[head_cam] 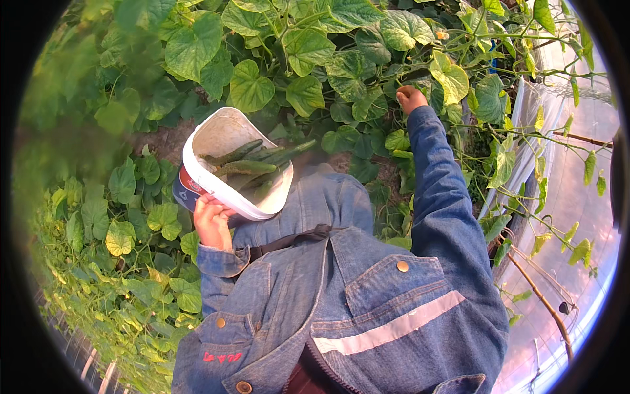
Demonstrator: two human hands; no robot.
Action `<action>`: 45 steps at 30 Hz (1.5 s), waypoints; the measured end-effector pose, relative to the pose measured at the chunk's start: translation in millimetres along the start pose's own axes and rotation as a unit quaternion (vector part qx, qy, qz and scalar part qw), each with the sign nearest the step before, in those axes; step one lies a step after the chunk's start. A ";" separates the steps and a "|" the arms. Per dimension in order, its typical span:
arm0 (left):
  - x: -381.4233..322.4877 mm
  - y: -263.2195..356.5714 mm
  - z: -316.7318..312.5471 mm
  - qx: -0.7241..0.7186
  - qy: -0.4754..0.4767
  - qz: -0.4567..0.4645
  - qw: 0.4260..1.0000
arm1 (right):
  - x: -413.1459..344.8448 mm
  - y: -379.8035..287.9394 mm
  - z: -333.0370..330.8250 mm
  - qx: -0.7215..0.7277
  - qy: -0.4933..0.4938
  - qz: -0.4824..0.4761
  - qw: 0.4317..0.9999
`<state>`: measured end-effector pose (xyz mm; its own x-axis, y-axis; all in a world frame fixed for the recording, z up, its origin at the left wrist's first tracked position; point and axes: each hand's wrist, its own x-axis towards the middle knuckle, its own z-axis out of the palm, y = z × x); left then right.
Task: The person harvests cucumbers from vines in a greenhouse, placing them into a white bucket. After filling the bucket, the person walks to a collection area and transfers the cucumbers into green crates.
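My left hand (212,220) grips the rim of a white plastic bucket (229,201) with a dark blue and red printed outside. Tilted against my denim-clad leg, the bucket holds several green cucumbers (248,167). My right hand (411,98) reaches out among the cucumber vines, its fingers curled beside a stem and a yellowish leaf (450,78). A dark, elongated shape, perhaps a cucumber, lies just above that hand; whether the fingers hold anything cannot be made out.
Leafy cucumber vines (123,182) grow ahead and down the left side. Plastic sheeting (581,187) hangs on the right, with trailing vine shoots, strings and a thin wooden stick (544,300) before it. Bare soil (165,140) shows between leaves. Blurred foliage covers the upper left.
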<state>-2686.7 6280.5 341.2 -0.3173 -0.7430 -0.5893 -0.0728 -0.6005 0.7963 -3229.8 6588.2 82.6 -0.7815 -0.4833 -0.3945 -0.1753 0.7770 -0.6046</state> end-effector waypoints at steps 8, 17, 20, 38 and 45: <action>20.0 21.8 -3.3 0.009 -0.009 0.026 1.000 | 53.6 1.4 -13.7 -0.030 0.181 -0.117 0.976; 13.0 27.7 -17.3 -0.023 0.002 0.071 0.997 | 72.5 9.6 -23.3 0.174 0.108 -0.350 0.914; 2.1 7.9 -17.8 -0.037 0.029 0.076 0.996 | 53.1 -4.5 -44.4 0.132 0.087 -0.275 0.949; -65.2 -57.3 -19.0 -0.072 0.061 0.081 0.992 | 30.5 -5.1 -80.4 0.145 0.060 -0.210 0.965; -63.5 -60.3 -29.8 -0.072 0.066 0.081 0.992 | 24.3 17.8 -76.8 0.167 0.140 -0.157 0.963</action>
<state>-2634.0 6355.0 326.5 -0.1867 -0.8599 -0.4751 0.1075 -0.4985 0.8602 -3297.9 6621.2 115.5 -0.8603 -0.5095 0.0172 -0.2628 0.4144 -0.8713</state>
